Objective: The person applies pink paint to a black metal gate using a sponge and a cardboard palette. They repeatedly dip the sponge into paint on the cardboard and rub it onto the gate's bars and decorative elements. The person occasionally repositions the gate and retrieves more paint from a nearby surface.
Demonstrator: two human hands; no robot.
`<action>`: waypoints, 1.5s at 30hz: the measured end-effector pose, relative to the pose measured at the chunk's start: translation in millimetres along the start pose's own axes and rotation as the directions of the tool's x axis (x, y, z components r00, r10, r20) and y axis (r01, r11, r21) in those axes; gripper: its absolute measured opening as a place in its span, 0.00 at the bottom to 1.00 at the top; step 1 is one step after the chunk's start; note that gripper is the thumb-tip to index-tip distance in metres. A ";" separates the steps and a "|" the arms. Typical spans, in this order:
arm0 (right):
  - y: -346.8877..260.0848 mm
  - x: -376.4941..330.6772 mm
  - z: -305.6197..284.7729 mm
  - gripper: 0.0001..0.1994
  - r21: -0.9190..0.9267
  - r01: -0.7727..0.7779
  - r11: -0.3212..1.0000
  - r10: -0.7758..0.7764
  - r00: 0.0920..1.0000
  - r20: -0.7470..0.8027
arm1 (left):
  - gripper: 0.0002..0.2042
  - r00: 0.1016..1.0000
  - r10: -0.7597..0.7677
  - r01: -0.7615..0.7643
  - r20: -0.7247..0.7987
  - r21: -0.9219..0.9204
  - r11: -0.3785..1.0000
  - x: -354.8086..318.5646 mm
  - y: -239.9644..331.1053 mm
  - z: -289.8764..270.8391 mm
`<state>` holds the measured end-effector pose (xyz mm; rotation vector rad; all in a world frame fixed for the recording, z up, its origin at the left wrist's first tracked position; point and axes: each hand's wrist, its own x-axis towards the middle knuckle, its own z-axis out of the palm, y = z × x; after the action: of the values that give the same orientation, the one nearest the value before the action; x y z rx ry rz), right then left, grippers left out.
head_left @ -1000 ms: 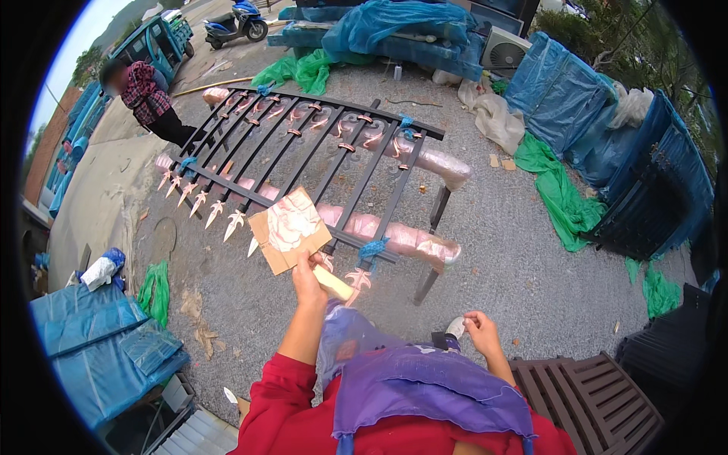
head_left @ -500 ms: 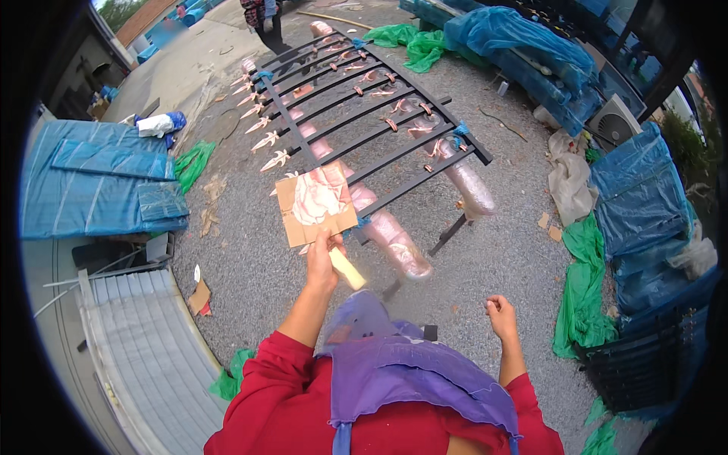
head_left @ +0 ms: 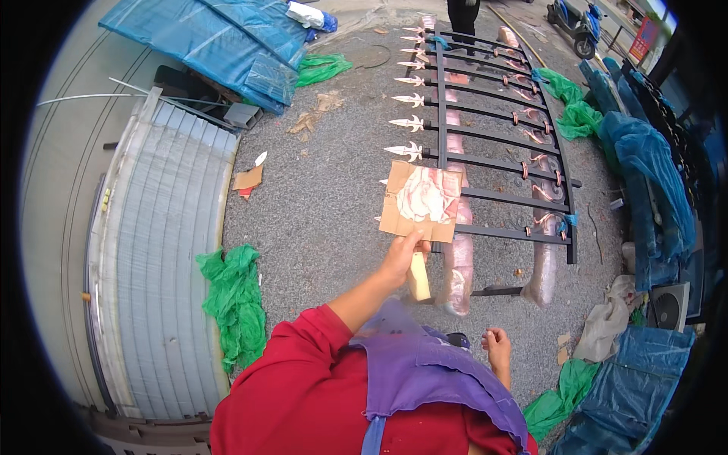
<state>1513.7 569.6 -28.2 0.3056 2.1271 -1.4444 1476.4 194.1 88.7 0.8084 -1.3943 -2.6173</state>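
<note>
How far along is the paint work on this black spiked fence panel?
Looks done: spear tips pale, scroll ornaments copper on the fence panel. In hand: the left hand holds a paint-smeared cardboard piece and a pale handle; the right hand hangs empty. What is left cannot be judged.

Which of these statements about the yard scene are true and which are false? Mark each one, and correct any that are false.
1. The left hand holds a piece of cardboard smeared with paint. True.
2. The right hand grips a paintbrush. False: it is loosely curled, and nothing shows in it.
3. The black fence panel stands upright against a wall. False: it lies flat, raised off the gravel on wrapped supports.
4. A green plastic sheet lies on the ground to the person's left. True.
5. The left hand also holds a pale wooden handle under the cardboard. True.
</note>
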 end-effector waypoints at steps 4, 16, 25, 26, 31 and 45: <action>-15.1 81.2 -31.7 0.09 0.059 0.016 0.998 -0.024 0.990 0.137 | 0.12 0.970 0.044 -0.067 -0.240 -0.086 0.994 -28.0 -14.0 -22.8; -45.8 287.8 -74.1 0.20 0.251 -0.234 0.939 0.145 0.934 0.328 | 0.12 0.642 0.017 -0.299 -0.766 -0.230 0.926 -167.1 -101.7 39.2; -42.2 364.4 -22.5 0.41 0.421 -0.394 0.817 0.323 0.918 0.231 | 0.12 0.575 0.052 -0.372 -0.816 -0.205 0.906 -225.0 -119.3 40.5; -47.8 370.1 -16.6 0.41 0.441 -0.410 0.798 0.339 0.911 0.235 | 0.12 0.595 0.065 -0.379 -0.801 -0.208 0.901 -223.3 -116.1 39.4; -67.2 402.8 -7.3 0.33 0.467 -0.454 0.758 0.362 0.890 0.277 | 0.13 0.608 0.028 -0.363 -0.794 -0.247 0.898 -212.6 -147.9 43.3; -38.7 445.9 -16.7 0.18 0.565 -0.576 0.591 0.273 0.802 0.532 | 0.15 0.518 -0.034 -0.418 -0.855 -0.288 0.862 -194.6 -190.3 149.7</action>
<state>1122.1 518.9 -239.6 0.7040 0.9776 -1.7633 1606.5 476.1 87.0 1.4312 -0.4860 -1.7454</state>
